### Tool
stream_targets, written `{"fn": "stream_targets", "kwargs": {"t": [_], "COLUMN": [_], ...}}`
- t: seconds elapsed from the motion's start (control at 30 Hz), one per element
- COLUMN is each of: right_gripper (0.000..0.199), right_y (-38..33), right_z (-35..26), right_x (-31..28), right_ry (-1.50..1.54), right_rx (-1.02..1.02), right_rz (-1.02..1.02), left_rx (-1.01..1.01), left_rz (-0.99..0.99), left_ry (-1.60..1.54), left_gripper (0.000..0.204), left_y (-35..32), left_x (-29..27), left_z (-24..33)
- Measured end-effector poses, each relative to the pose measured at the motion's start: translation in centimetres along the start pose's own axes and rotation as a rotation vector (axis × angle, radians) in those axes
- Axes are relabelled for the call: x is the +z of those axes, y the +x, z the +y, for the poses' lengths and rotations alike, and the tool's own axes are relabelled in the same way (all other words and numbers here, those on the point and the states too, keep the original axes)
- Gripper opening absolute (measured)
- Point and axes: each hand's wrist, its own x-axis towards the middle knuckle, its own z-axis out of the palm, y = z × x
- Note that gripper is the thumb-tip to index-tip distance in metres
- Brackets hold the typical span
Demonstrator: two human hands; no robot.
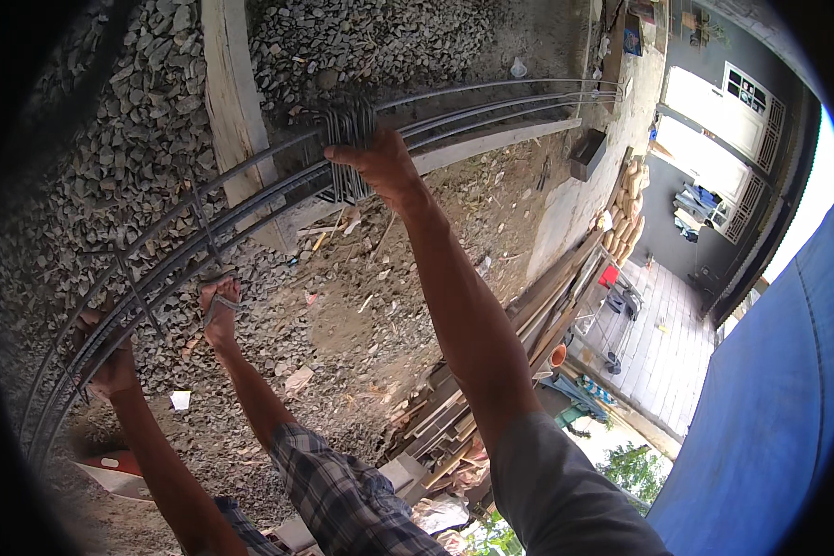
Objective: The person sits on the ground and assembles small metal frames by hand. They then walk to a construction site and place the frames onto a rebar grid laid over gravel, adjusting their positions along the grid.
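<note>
At the left edge, long metal rods [269, 201] enter low and curve upward to the right, side by side with narrow gaps between them. The left hand [113, 369] is clamped around the rods near this end, with the fingers on the far side and the palm on the near side. Below the hand, a red and white object [116, 474] lies partly behind the forearm; its kind cannot be told.

Grey gravel [148, 111] covers the ground at the left. Loose hoops [203, 220] of thin metal stand apart from one another along the rods. A white scrap [181, 400] lies on the ground, to the left of a sandalled foot [220, 310]. A wooden beam [227, 102] passes beneath the rods.

Near the middle, a bundle of hoops [350, 125] is packed closely around the rods. The right hand [380, 169] is clamped on this bundle, thumb toward the left. Right of the hand, the rods continue above a narrow board [500, 141] toward a wall.

Further right are stacked planks [463, 417], a dark box [587, 155], piled sacks [628, 204], a pale floor [663, 310] and a blue tarp [760, 398].
</note>
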Motion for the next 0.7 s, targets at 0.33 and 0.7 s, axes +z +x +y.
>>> {"fn": "stream_targets", "kwargs": {"t": [0.33, 0.7], "right_gripper": [0.021, 0.023], "right_y": [-0.4, 0.4], "right_z": [-2.1, 0.6], "right_x": [1.7, -1.0], "right_ry": [-0.211, -0.225], "right_rx": [0.087, 0.066], "right_rz": [-0.092, -0.112], "left_rx": [-0.061, -0.005], "left_rz": [-0.022, 0.129], "left_ry": [-0.058, 0.012], "left_gripper": [0.027, 0.034], "left_y": [3.6, 2.9], "left_x": [-0.2, -0.4], "left_z": [-4.3, -2.9]}}
